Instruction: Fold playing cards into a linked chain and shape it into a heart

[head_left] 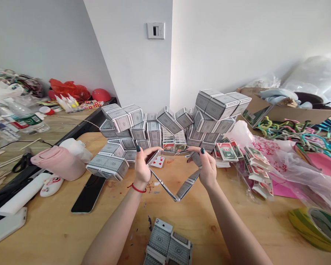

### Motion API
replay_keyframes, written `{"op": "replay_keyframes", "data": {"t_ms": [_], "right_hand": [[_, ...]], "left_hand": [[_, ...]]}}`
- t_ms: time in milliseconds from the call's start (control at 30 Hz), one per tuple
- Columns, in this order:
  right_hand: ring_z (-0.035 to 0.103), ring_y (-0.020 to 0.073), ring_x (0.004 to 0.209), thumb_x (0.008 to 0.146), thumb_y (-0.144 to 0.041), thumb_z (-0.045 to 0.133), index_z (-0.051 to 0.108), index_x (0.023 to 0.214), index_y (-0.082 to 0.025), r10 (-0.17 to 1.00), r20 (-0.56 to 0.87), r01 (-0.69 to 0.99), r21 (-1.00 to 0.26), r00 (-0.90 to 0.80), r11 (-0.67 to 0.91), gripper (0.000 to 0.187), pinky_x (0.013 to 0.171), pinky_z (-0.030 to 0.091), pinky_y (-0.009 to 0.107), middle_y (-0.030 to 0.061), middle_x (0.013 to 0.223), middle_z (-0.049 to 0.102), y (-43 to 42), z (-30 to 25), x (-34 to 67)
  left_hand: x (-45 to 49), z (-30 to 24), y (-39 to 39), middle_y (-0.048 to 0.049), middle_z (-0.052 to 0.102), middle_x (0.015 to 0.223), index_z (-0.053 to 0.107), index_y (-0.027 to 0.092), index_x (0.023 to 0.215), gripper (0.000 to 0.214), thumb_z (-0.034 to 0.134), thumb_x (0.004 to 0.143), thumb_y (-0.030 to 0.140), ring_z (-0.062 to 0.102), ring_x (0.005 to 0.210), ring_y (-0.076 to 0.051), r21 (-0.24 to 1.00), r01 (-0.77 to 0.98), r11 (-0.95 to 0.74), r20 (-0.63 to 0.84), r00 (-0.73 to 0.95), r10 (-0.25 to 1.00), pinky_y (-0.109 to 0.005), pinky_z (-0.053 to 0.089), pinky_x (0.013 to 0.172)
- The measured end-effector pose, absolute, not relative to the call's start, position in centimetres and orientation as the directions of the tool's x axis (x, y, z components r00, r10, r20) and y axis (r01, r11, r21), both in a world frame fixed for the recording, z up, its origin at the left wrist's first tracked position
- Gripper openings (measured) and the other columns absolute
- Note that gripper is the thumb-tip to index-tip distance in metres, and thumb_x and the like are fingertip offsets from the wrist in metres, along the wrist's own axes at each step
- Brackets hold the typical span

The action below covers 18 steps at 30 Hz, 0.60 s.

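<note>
Between my two hands, above the wooden table, is an open frame of joined playing cards, bent to a point at its near side. My left hand grips its left end, with the thumb up and a red string round the wrist. The right end is held by my right hand, fingers behind it. Through the frame's opening a loose heart card shows. Behind stand stacked blocks built from grey-backed cards. More grey card pieces lie at the table's near edge.
A black phone, a pink roll and white items are on the left. On the right are card boxes, emptied cartons, crumpled plastic and yellow-green tape. A cardboard box stands behind them.
</note>
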State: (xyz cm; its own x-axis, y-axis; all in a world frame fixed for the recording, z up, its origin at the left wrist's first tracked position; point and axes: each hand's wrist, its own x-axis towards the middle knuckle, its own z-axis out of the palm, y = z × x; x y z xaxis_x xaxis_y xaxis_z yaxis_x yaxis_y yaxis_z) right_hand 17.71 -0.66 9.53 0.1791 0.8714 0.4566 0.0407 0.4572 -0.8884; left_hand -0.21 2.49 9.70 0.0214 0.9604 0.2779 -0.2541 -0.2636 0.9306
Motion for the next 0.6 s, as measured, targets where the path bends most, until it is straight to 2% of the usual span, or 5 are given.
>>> {"op": "replay_keyframes", "data": {"t_ms": [100, 200, 367, 500, 600], "right_hand": [[0.055, 0.0204, 0.081, 0.086, -0.043, 0.03, 0.064, 0.083, -0.018, 0.875, 0.484, 0.027, -0.875, 0.014, 0.484, 0.043, 0.058, 0.045, 0.03, 0.0085, 0.088, 0.061, -0.9, 9.6, 17.4], [0.055, 0.0214, 0.085, 0.086, -0.043, 0.03, 0.063, 0.083, -0.018, 0.866, 0.491, 0.025, -0.869, -0.097, 0.495, 0.042, 0.064, 0.045, 0.033, 0.009, 0.091, 0.06, -1.2, 9.9, 16.9], [0.055, 0.0216, 0.085, 0.086, -0.045, 0.029, 0.052, 0.107, -0.019, 0.884, 0.465, -0.014, -0.885, -0.055, 0.465, 0.04, 0.069, 0.045, 0.035, 0.0082, 0.091, 0.061, -1.5, 10.3, 17.0], [0.057, 0.0199, 0.079, 0.085, -0.048, 0.029, 0.058, 0.092, -0.019, 0.88, 0.456, 0.006, -0.888, -0.132, 0.461, 0.041, 0.072, 0.045, 0.034, 0.0071, 0.091, 0.061, -1.3, 10.4, 17.4], [0.057, 0.0203, 0.082, 0.086, -0.049, 0.023, 0.059, 0.086, -0.019, 0.88, 0.462, 0.038, -0.883, -0.109, 0.468, 0.047, 0.078, 0.043, 0.034, 0.0069, 0.09, 0.061, -1.2, 10.3, 17.7]], "left_hand": [[0.2, 9.9, 2.1, -0.0108, 0.066, 0.084, 0.064, 0.01, 0.08, 0.067, 0.016, 0.081, 0.057, 0.06, 0.082, -0.023, 0.935, -0.226, -0.274, 0.305, 0.12, 0.945, -0.033, 0.044, 0.074], [0.5, 10.2, 1.7, -0.0102, 0.066, 0.087, 0.065, 0.011, 0.078, 0.065, 0.018, 0.081, 0.056, 0.058, 0.084, -0.022, 0.932, -0.215, -0.291, 0.335, 0.21, 0.918, -0.033, 0.042, 0.08], [0.2, 10.6, 1.7, -0.011, 0.065, 0.091, 0.065, 0.011, 0.081, 0.069, 0.014, 0.081, 0.058, 0.057, 0.088, -0.024, 0.936, -0.222, -0.272, 0.334, 0.318, 0.888, -0.035, 0.04, 0.083], [-0.2, 10.8, 1.8, -0.0118, 0.065, 0.089, 0.065, 0.011, 0.084, 0.071, 0.014, 0.079, 0.06, 0.057, 0.086, -0.024, 0.938, -0.251, -0.237, 0.322, 0.385, 0.865, -0.035, 0.041, 0.081], [-0.4, 10.8, 2.0, -0.0114, 0.066, 0.086, 0.065, 0.011, 0.083, 0.07, 0.016, 0.079, 0.061, 0.058, 0.084, -0.024, 0.937, -0.28, -0.211, 0.312, 0.391, 0.866, -0.034, 0.042, 0.078]]}}
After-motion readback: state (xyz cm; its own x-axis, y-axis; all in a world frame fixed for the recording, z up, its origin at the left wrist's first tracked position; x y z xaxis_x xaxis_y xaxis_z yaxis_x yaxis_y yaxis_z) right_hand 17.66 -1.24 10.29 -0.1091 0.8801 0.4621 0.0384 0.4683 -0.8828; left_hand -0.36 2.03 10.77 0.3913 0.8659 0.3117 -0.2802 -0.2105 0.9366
